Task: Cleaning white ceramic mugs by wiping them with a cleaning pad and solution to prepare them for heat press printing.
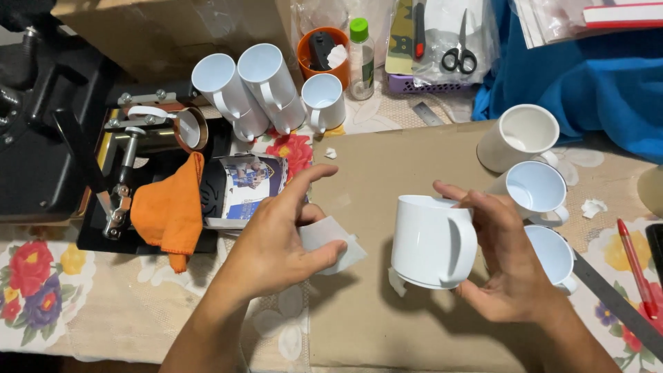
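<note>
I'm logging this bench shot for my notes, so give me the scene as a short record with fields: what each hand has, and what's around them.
Left hand: left hand pinches a white paper slip between thumb and fingers
Right hand: right hand grips a white mug, held upside down above the cardboard sheet
Right of mug: three more white mugs
Far side: three white mugs, an orange cup, scissors
Left side: black mug press, orange cloth
Right edge: red pen, metal ruler
</note>
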